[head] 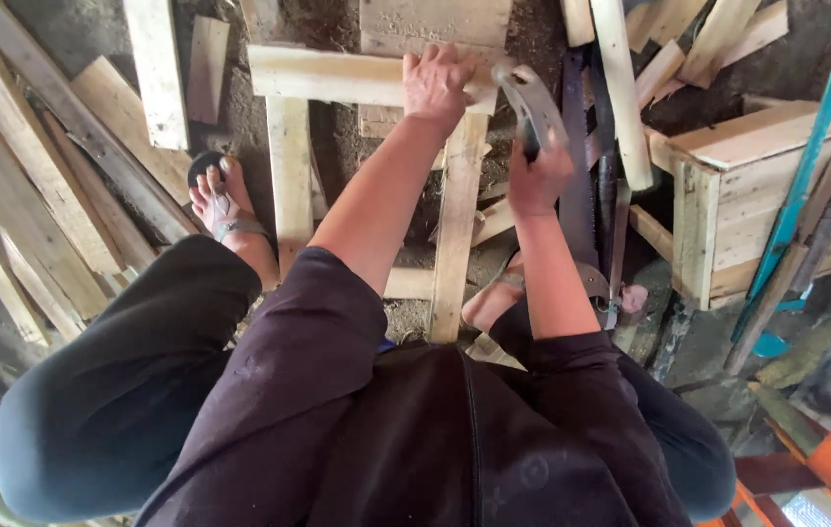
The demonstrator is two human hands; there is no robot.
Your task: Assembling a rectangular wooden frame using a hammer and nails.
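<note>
Left hand (438, 83) presses flat on the crosspiece (337, 76), steadying the wooden frame (457, 224); right hand (536, 176) grips a raised hammer (531, 105).

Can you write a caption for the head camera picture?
Left hand steadies a wooden frame; right hand holds a hammer.

- The left hand (438, 83) rests on a cross plank (337, 76) at the upper centre of the frame.
- That plank lies across two upright slats (288, 166) on the floor (337, 146).
- The right hand (539, 176), just right, grips a hammer (531, 102).
- A wooden crate (757, 195) sits at the right.
- Loose boards (35, 176) pile at the left.
</note>
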